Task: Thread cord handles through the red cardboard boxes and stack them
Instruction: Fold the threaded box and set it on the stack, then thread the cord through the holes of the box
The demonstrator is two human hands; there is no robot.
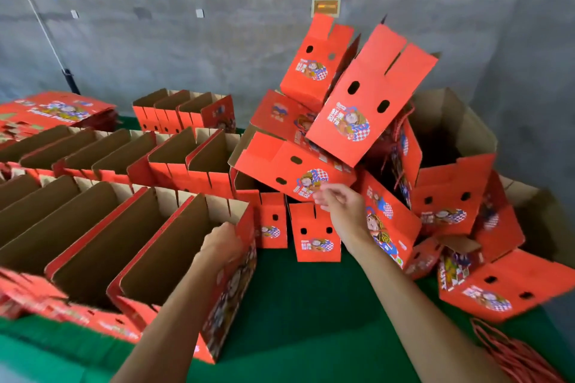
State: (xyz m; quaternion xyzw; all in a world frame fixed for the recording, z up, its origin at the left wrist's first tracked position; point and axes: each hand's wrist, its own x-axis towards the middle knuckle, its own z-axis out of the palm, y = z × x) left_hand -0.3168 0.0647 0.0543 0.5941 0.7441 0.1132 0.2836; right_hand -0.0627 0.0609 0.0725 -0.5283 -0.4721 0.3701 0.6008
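Several open red cardboard boxes stand nested in rows on the left. My left hand (222, 241) grips the top rim of the nearest one (230, 292). My right hand (337, 200) reaches toward a jumbled pile of red boxes (367, 102) on the right, its fingers loosely curled and apart at the lower edge of a tilted box (289, 165) with two handle holes; it holds nothing that I can make out. A bundle of red cord handles (510, 354) lies at the bottom right.
Green cloth (295, 305) covers the table. A large brown carton (466, 124) with red cords inside stands behind the pile. Flat folded red boxes (59, 110) are stacked at the far left. A grey wall with posters rises behind.
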